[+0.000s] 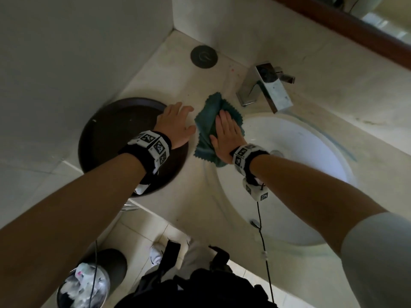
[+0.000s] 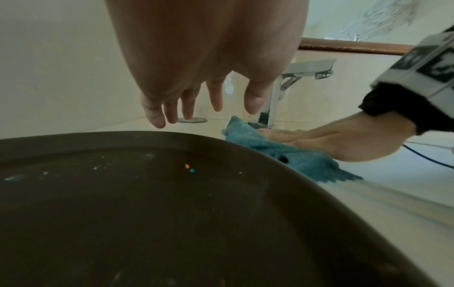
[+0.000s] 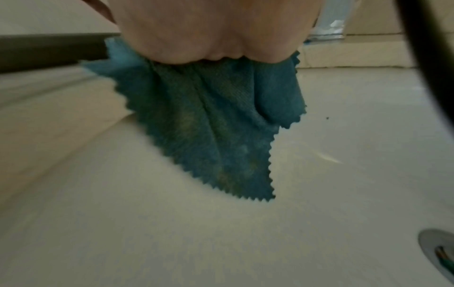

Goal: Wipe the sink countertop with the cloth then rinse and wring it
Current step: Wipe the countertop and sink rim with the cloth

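A teal cloth (image 1: 208, 121) with zigzag edges lies on the beige countertop (image 1: 164, 70) between a brown tray and the white sink basin (image 1: 307, 165). My right hand (image 1: 226, 133) presses flat on the cloth with straight fingers, left of the chrome faucet (image 1: 264, 85). In the right wrist view the cloth (image 3: 221, 126) trails out from under the palm (image 3: 216, 33) over the basin's curved rim. My left hand (image 1: 178, 122) is open with straight fingers (image 2: 216, 97) over the tray's far rim; whether it touches the tray I cannot tell.
The round brown tray (image 1: 115, 138) covers the counter's left part, against the wall. A round metal cap (image 1: 204, 56) sits in the back corner. The basin's drain (image 3: 437, 250) lies low right. A full waste bin (image 1: 89, 283) stands on the floor. A wood-framed mirror (image 1: 347, 25) hangs behind.
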`<state>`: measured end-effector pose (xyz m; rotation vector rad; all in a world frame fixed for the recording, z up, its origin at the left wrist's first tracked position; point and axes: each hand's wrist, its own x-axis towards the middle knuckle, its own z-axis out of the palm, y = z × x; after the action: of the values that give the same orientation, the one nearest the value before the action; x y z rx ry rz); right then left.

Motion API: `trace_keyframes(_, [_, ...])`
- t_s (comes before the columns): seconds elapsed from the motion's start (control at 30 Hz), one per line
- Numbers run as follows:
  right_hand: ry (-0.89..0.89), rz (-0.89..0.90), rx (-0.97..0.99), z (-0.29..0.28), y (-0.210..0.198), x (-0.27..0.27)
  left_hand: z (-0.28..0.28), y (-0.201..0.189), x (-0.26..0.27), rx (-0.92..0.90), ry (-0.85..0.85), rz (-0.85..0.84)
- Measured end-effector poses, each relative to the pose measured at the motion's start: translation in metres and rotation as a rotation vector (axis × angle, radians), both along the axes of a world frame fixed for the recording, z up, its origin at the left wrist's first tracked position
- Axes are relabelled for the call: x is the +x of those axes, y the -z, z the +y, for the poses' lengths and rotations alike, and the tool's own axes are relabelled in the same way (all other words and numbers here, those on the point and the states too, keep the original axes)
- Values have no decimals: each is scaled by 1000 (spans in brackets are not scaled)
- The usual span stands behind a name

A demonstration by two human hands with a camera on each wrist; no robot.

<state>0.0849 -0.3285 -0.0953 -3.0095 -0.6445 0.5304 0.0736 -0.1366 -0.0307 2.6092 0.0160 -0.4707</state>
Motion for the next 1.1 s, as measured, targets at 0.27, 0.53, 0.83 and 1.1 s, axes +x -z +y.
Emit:
trace_keyframes(0.27, [-85, 51, 22, 12, -1, -122, 10, -8, -61, 52, 61, -43])
trace_keyframes(0.53, [-108, 97, 10, -16, -11, -205, 15, -10, -94, 24, 104, -86])
trace_keyframes(0.83, [-54, 76, 16, 1, -8, -149, 17, -5, -74, 27, 94, -64])
trace_keyframes(1.1, [-34, -3, 67, 8, 0, -56, -1, 4, -22, 16, 75, -2])
